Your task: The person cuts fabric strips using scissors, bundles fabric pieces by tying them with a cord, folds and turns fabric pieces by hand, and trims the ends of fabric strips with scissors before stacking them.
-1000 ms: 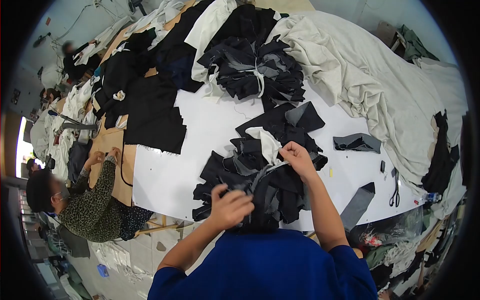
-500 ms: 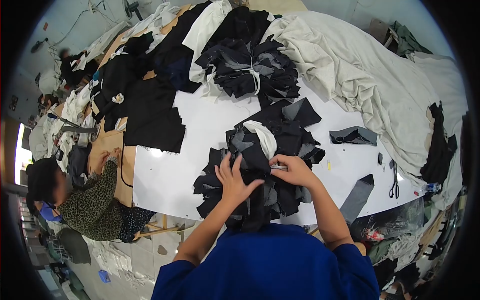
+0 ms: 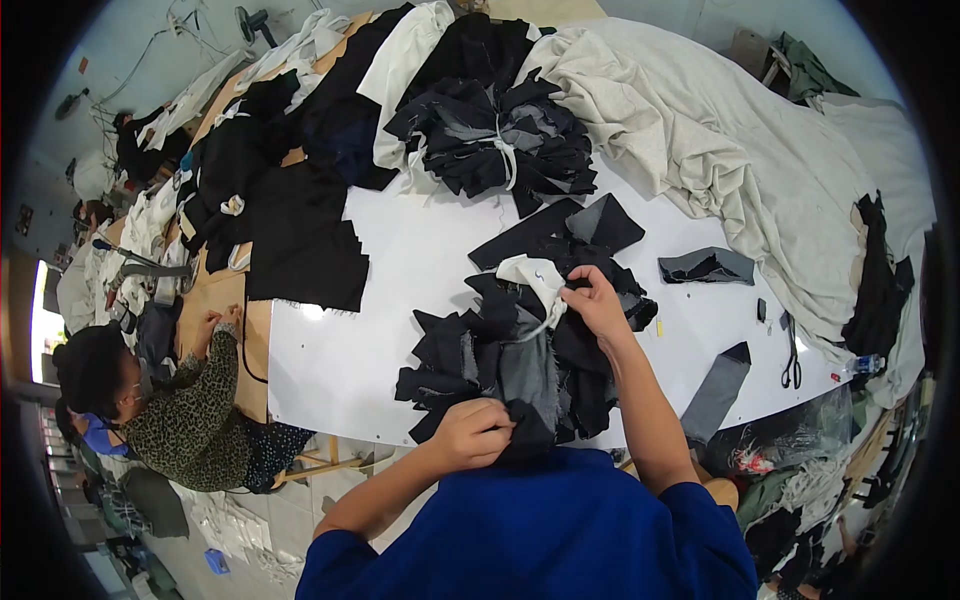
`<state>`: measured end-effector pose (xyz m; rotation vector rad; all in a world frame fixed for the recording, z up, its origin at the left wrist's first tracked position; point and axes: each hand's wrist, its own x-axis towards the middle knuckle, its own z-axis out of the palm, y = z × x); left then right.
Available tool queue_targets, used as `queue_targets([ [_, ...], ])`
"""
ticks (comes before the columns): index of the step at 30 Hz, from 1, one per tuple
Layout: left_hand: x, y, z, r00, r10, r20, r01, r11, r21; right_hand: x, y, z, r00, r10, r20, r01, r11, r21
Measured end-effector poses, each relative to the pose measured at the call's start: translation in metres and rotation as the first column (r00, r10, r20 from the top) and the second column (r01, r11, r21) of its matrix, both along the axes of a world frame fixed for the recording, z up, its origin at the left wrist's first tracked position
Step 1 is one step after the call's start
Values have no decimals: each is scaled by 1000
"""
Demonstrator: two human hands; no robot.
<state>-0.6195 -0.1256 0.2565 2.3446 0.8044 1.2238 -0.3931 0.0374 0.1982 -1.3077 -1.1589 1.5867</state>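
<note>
A bundle of dark denim-like fabric pieces [image 3: 442, 345] lies in front of me, black outside with grey undersides showing. My left hand [image 3: 472, 432] is closed on the near edge of a black fabric piece [image 3: 530, 430], close to my body. A white cloth strip [image 3: 535, 278] lies across the top of the bundle, its narrow tail hanging down over a grey piece [image 3: 528, 372]. My right hand [image 3: 594, 302] pinches this strip at its right side. Farther back sits another dark bundle [image 3: 480, 140], bound with a pale tie [image 3: 508, 160].
Scissors [image 3: 790, 352], a grey fabric piece [image 3: 715, 395] and a folded grey piece [image 3: 706, 267] lie to the right on the white tabletop [image 3: 330, 380]. Cream cloth [image 3: 690, 120] is heaped behind. A person in a patterned top [image 3: 190, 425] sits at the left.
My left hand has moved down toward me and closed on black fabric. My right hand has moved up and right, drawing the white strip with it; more grey fabric now shows.
</note>
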Motion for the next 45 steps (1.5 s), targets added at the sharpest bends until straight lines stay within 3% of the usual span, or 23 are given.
queue_targets([
  [3, -13, -2, 12, 990, 42, 136, -32, 996, -80, -6, 16, -6, 991, -97, -93, 98, 995, 1],
  [4, -16, -10, 6, 972, 166, 169, -127, 967, -223, -7, 22, -6, 988, -119, -98, 122, 992, 25],
  [8, -30, 3, 17, 995, 29, 93, 3, 945, -328, -10, 49, -12, 981, -192, 39, 180, 962, 203],
  [11, -38, 41, 49, 970, -39, 239, 230, 466, -855, 17, 77, 7, 995, -92, -31, 96, 979, 179],
  [13, -34, 65, 33, 976, 146, 162, 52, 566, -823, 30, 74, 35, 995, -83, -59, 94, 969, 229],
  [15, -17, 100, 26, 937, 313, -153, -342, 742, -576, 38, 64, 33, 995, 3, 102, -34, 951, 306],
  [17, -1, 145, 3, 893, 410, -188, -443, 875, -197, 33, 48, 17, 965, 49, 257, -142, 924, 354],
  [19, 12, 171, -18, 819, 485, -307, -530, 844, -79, 17, 24, 13, 874, -13, 486, -271, 817, 509],
  [21, 13, 189, -36, 833, 449, -324, -490, 870, -53, 3, 2, -8, 818, -125, 561, -317, 716, 622],
  [23, 9, 196, -39, 856, 234, -461, -263, 965, 1, -3, -12, -6, 797, -167, 581, -299, 726, 619],
  [24, 9, 197, -34, 842, 254, -475, -265, 963, 46, -4, -14, -6, 793, -175, 584, -275, 752, 599],
  [25, 9, 196, -29, 840, 252, -481, -264, 964, 44, -5, -15, -7, 790, -183, 586, -248, 778, 577],
  [27, 7, 190, -19, 810, 206, -549, -479, 773, -416, -10, -8, -7, 770, -204, 605, -216, 808, 548],
  [28, 2, 187, -29, 865, 239, -442, -408, 847, -341, -13, -3, -3, 739, -179, 650, -221, 847, 484],
  [31, 7, 178, -41, 914, 260, -312, -366, 859, -359, -33, 9, -1, 514, -143, 846, -363, 857, 365],
  [33, 7, 171, -42, 910, 252, -329, -371, 850, -374, -31, 16, -4, 456, -153, 877, -436, 820, 370],
  [34, 8, 167, -42, 884, 287, -368, -418, 838, -352, -21, 21, -5, 799, 17, 601, -299, 879, 372],
  [35, 9, 161, -44, 857, 321, -404, -464, 822, -331, -11, 24, -5, 974, 132, 182, -182, 937, 299],
  [37, 10, 146, -59, 830, 410, -378, -517, 819, -249, 14, 13, 17, 998, -48, -40, 57, 967, 250],
  [40, 10, 135, -68, 844, 435, -313, -515, 820, -250, 12, -14, 36, 998, -54, -17, 56, 967, 249],
  [42, 11, 133, -68, 859, 505, -87, -474, 719, -509, 4, -20, 40, 985, -44, -164, 80, 973, 215],
  [43, 6, 137, -64, 872, 490, 1, -294, 525, -799, 4, -16, 35, 983, -34, -182, 67, 981, 180],
  [45, 2, 145, -52, 858, 466, 215, -57, 502, -863, 1, -4, 34, 985, -46, -167, 73, 984, 161],
])
